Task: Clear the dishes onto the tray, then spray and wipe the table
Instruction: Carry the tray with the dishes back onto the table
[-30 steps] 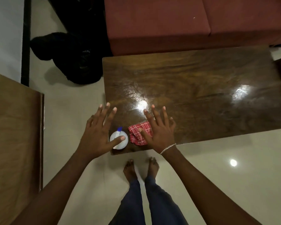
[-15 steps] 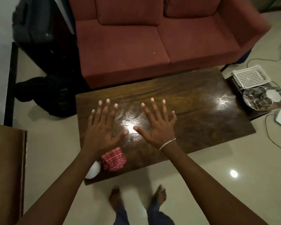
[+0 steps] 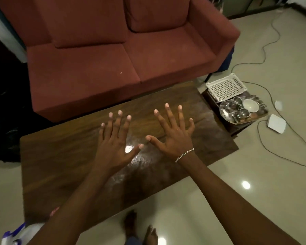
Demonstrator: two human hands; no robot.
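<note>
The red sofa (image 3: 113, 68) stands behind the dark wooden desk (image 3: 60, 165), whose top shines with wet-looking streaks. On a low stand just beside the desk's right end, the steel tray (image 3: 222, 113) holds steel cups (image 3: 244, 112) and a white bowl (image 3: 250, 105). Both grips have moved off the near-left corner, leaving the blurred spray bottle (image 3: 19, 234) and red cloth (image 3: 54, 212) there. The left grip (image 3: 113, 147) and right grip (image 3: 173, 138) now hover spread over the desk's middle, holding nothing. Clearing and wiping look finished.

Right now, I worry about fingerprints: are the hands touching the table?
Cannot tell. The head view looks down from above on the left hand and right hand, fingers spread over the table; it shows neither contact nor a gap.
</note>
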